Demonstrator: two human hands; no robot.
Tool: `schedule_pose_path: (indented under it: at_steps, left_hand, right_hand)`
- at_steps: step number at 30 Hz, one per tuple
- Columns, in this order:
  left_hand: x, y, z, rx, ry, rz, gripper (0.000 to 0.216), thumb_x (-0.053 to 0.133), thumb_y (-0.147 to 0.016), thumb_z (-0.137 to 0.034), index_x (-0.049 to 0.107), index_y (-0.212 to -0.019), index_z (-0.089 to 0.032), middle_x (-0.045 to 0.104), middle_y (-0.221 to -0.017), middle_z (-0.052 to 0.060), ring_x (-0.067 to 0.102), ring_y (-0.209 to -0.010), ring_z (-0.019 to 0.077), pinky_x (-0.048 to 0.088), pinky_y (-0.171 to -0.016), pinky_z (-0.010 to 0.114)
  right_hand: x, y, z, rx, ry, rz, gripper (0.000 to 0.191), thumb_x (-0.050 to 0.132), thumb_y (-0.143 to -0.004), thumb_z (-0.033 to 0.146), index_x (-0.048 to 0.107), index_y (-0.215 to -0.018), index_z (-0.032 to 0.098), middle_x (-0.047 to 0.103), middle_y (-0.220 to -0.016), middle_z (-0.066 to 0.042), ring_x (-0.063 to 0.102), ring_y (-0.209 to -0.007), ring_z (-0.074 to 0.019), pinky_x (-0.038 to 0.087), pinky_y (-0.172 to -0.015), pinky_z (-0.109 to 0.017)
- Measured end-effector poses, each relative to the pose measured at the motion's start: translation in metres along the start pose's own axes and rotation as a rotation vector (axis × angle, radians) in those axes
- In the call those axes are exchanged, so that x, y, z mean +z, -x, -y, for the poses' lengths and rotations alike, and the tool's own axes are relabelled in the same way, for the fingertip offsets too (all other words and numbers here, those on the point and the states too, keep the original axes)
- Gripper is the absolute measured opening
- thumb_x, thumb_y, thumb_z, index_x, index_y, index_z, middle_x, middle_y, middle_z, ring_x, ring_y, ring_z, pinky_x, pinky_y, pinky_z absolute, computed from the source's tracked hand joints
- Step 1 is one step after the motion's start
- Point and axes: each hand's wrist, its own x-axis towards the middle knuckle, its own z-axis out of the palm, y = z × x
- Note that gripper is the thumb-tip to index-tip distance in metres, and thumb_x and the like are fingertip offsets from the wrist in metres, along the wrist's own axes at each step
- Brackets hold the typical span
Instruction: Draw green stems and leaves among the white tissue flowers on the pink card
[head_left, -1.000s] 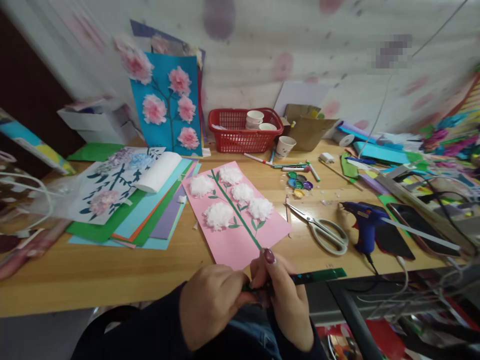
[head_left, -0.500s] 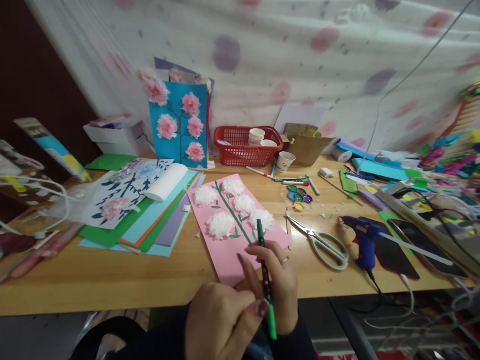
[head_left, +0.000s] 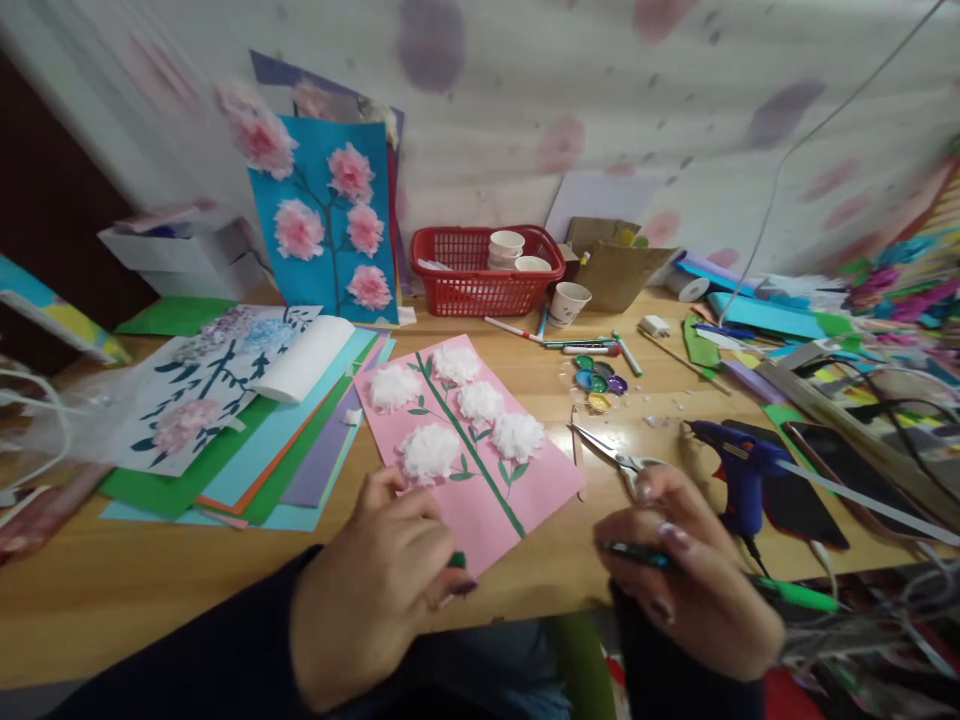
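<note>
My right hand (head_left: 690, 575) is closed around a dark marker with a green end (head_left: 806, 595), to the right of the pink sheet. Closed fingers of my left hand (head_left: 379, 590) hold a small green marker cap (head_left: 456, 560) by the sheet's lower left edge. The pink sheet (head_left: 487, 520) lies tilted on the table, bearing a painted green stem with leaves and several fluffy white flowers (head_left: 427, 453). Behind my right hand lie scissors (head_left: 611, 450), their handles mostly hidden by it.
A blue glue gun (head_left: 742, 470) and phones lie at right. Paint pots (head_left: 598, 402), pens and a paper cup (head_left: 570, 302) stand beyond the sheet, near a red basket (head_left: 487, 297). Coloured papers (head_left: 315, 470) are stacked left; a blue flower card (head_left: 337, 240) leans at the back.
My hands have moved apart, left hand leftward and right hand rightward. The cap is off the marker and in my left hand; the marker has turned from upright to nearly level.
</note>
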Motion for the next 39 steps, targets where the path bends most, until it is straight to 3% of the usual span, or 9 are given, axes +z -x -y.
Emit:
schedule_pose_path:
  at_steps: [2, 4, 5, 7, 8, 11, 15, 21, 39]
  left_hand:
    - [0.003, 0.002, 0.016, 0.049, -0.005, 0.035, 0.041, 0.032, -0.104, -0.033, 0.054, -0.073, -0.017, 0.065, -0.074, -0.001, 0.059, -0.079, 0.0158, 0.030, -0.087, 0.037]
    - [0.014, 0.004, 0.032, 0.199, -0.005, 0.091, 0.036, 0.036, -0.103, -0.035, 0.058, -0.082, -0.016, 0.072, -0.096, 0.002, 0.061, -0.101, 0.0172, 0.032, -0.096, 0.036]
    - [0.021, 0.004, 0.039, 0.278, 0.003, 0.101, 0.036, 0.037, -0.103, -0.036, 0.059, -0.084, -0.015, 0.072, -0.103, 0.004, 0.060, -0.108, 0.0177, 0.033, -0.099, 0.035]
    - [0.033, 0.003, 0.047, 0.376, 0.032, 0.123, 0.038, 0.036, -0.102, -0.037, 0.060, -0.084, -0.014, 0.072, -0.107, 0.006, 0.061, -0.109, 0.0185, 0.038, -0.099, 0.032]
    - [0.037, 0.002, 0.049, 0.396, 0.051, 0.129, 0.039, 0.036, -0.102, -0.037, 0.060, -0.084, -0.013, 0.072, -0.105, 0.007, 0.063, -0.106, 0.0189, 0.041, -0.097, 0.032]
    - [0.042, -0.003, 0.050, 0.394, 0.103, 0.152, 0.036, 0.038, -0.102, -0.033, 0.060, -0.084, -0.012, 0.072, -0.100, 0.008, 0.065, -0.099, 0.0199, 0.048, -0.091, 0.033]
    - [0.041, -0.006, 0.050, 0.368, 0.165, 0.156, 0.032, 0.042, -0.101, -0.029, 0.061, -0.082, -0.012, 0.072, -0.100, 0.008, 0.065, -0.100, 0.0204, 0.052, -0.090, 0.034]
    - [0.041, -0.002, 0.051, 0.273, 0.180, 0.134, 0.035, 0.037, -0.102, -0.027, 0.063, -0.084, -0.013, 0.073, -0.101, 0.004, 0.066, -0.099, 0.0181, 0.054, -0.089, 0.031]
    - [0.041, 0.003, 0.057, 0.189, 0.269, 0.224, 0.033, 0.040, -0.102, -0.030, 0.065, -0.088, -0.014, 0.071, -0.106, 0.004, 0.062, -0.104, 0.0174, 0.051, -0.094, 0.032]
  right_hand:
    - [-0.016, -0.010, 0.004, -0.073, 0.113, -0.012, 0.021, 0.060, -0.088, 0.039, 0.062, -0.102, 0.024, 0.062, -0.059, -0.001, 0.057, -0.052, -0.0135, 0.043, -0.050, -0.024]
    - [-0.023, -0.025, -0.002, -0.066, 0.258, -0.039, 0.017, 0.066, -0.085, 0.036, 0.065, -0.089, 0.020, 0.068, -0.070, -0.005, 0.063, -0.059, -0.0157, 0.049, -0.055, -0.026]
    - [-0.023, -0.033, -0.008, -0.068, 0.317, -0.102, 0.016, 0.069, -0.083, 0.033, 0.063, -0.079, 0.019, 0.066, -0.062, -0.002, 0.061, -0.054, -0.0127, 0.048, -0.053, -0.024]
    - [-0.019, -0.051, -0.022, -0.031, 0.362, -0.277, 0.036, 0.070, -0.083, 0.035, 0.049, -0.059, 0.019, 0.051, -0.041, 0.005, 0.046, -0.036, -0.0071, 0.041, -0.043, -0.020]
    - [-0.016, -0.059, -0.029, 0.010, 0.362, -0.313, 0.040, 0.071, -0.081, 0.038, 0.045, -0.057, 0.020, 0.045, -0.036, 0.007, 0.043, -0.032, -0.0067, 0.037, -0.039, -0.019]
    - [-0.012, -0.076, -0.044, 0.087, 0.410, -0.357, 0.037, 0.077, -0.073, 0.038, 0.045, -0.064, 0.021, 0.054, -0.041, 0.007, 0.043, -0.031, -0.0081, 0.034, -0.035, -0.019]
    - [-0.012, -0.084, -0.054, -0.089, 0.690, -0.524, 0.041, 0.072, -0.072, 0.030, 0.038, -0.052, 0.021, 0.046, -0.039, 0.007, 0.037, -0.035, -0.0063, 0.027, -0.037, -0.020]
    - [-0.006, -0.087, -0.062, -0.251, 0.935, -0.490, 0.039, 0.056, -0.072, 0.017, 0.027, -0.047, 0.022, 0.030, -0.043, 0.008, 0.026, -0.041, -0.0056, 0.024, -0.041, -0.020]
    - [0.002, -0.088, -0.065, -0.200, 0.991, -0.442, 0.035, 0.053, -0.068, 0.012, 0.026, -0.047, 0.021, 0.029, -0.044, 0.008, 0.027, -0.042, -0.0053, 0.024, -0.040, -0.019]
